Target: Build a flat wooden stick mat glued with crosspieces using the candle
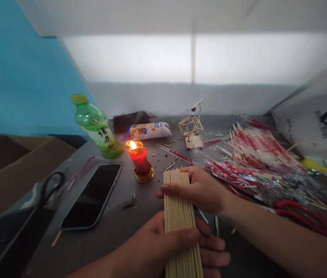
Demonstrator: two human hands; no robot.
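A flat row of wooden chopsticks (179, 216) lies side by side in front of me, stretching away from me. My left hand (171, 243) is closed round its nearer part, thumb across the top and fingertips showing past the right edge. Near the far end my right hand (200, 189) grips the row from the right, its thumb on top. Just beyond the row's left corner a lit red candle (140, 158) stands on a gold base. Farther back sits a small frame of short sticks (190, 125) beside a little flat raft of sticks (193, 141).
Many chopsticks in red-and-clear wrappers (258, 146) are heaped at right, with red-handled scissors (305, 216) in front. At left are a phone (94, 197), a green tea bottle (96, 127) and a cardboard box (15, 170). A white packet (151, 130) lies behind the candle. Stick scraps litter the table.
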